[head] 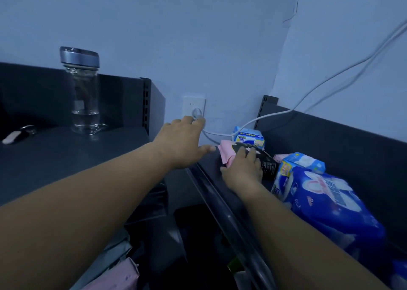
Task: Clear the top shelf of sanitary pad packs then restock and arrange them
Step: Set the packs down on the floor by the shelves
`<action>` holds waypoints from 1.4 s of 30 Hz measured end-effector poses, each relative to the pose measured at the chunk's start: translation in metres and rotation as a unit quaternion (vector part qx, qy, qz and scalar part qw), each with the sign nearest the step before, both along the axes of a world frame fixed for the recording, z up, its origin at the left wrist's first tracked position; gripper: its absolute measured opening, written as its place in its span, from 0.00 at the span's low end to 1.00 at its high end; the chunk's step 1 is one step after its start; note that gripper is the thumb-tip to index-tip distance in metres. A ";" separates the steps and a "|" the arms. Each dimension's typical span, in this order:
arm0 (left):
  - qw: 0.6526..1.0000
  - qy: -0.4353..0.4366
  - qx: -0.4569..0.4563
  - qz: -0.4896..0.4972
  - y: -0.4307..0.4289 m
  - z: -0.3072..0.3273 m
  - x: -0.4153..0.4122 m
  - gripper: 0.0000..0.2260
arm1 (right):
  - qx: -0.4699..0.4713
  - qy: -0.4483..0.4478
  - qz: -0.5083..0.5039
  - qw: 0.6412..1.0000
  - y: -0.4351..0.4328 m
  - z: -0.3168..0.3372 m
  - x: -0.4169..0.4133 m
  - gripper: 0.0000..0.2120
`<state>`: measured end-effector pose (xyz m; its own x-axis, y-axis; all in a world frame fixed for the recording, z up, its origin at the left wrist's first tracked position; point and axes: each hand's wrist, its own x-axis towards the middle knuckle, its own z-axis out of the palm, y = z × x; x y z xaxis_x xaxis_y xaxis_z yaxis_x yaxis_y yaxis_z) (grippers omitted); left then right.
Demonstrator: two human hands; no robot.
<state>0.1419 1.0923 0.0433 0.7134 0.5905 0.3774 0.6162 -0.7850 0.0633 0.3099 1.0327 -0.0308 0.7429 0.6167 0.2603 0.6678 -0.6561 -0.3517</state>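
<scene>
On the right-hand dark top shelf (211,168) lie several sanitary pad packs. My right hand (242,168) grips a black and pink pack (267,162) near the shelf's left end. Behind it sits a light blue and yellow pack (250,137). A large dark blue pack (326,203) lies to the right, with a smaller light blue pack (306,162) beyond it. My left hand (182,142) reaches forward over the gap between the two shelves, fingers spread and holding nothing, its fingertips near the wall socket (193,107).
The left shelf (55,157) carries a clear water bottle (84,91) with a grey lid and a small pale object (13,135). A white cable (286,113) runs from the socket up the right wall. Pink packs (119,278) show on a lower level.
</scene>
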 end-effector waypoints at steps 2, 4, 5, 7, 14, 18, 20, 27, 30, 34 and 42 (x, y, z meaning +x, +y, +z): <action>1.000 0.005 -0.004 0.001 0.000 0.000 0.003 0.38 | -0.009 0.004 0.004 1.000 0.003 0.001 0.001 0.42; 1.000 0.009 -0.002 0.003 0.000 0.001 0.005 0.38 | -0.022 -0.009 0.014 1.000 0.007 0.005 0.007 0.40; 1.000 0.011 -0.001 0.004 -0.001 0.002 0.006 0.38 | -0.028 -0.021 0.019 0.999 0.009 0.007 0.011 0.38; 1.000 0.015 -0.009 0.006 -0.004 0.004 0.009 0.36 | -0.048 -0.031 0.024 0.998 0.011 0.009 0.022 0.37; 0.995 0.027 -0.096 0.005 -0.023 0.009 0.032 0.32 | -0.099 -0.098 0.004 0.990 -0.013 -0.006 0.061 0.19; 0.987 0.019 -0.158 0.006 -0.038 0.016 0.050 0.31 | -0.066 -0.110 0.060 0.990 -0.032 -0.003 0.078 0.14; 0.976 -0.011 -0.216 0.008 -0.048 0.021 0.060 0.31 | -0.001 -0.072 0.084 0.994 -0.043 0.003 0.084 0.06; 0.788 -0.218 -0.576 0.018 -0.078 0.018 0.092 0.36 | 0.229 0.058 0.105 0.966 -0.070 0.024 0.078 0.18; 0.711 -0.287 -0.642 0.007 -0.082 0.023 0.097 0.31 | 0.270 0.059 0.140 0.951 -0.077 0.032 0.061 0.18; 0.693 -0.361 -0.623 0.039 -0.086 0.029 0.097 0.21 | 0.269 0.024 0.175 0.947 -0.091 0.044 0.030 0.15; 0.679 -0.478 -0.556 -0.028 -0.109 0.039 0.058 0.27 | 0.196 0.007 0.146 0.970 -0.163 0.076 -0.031 0.20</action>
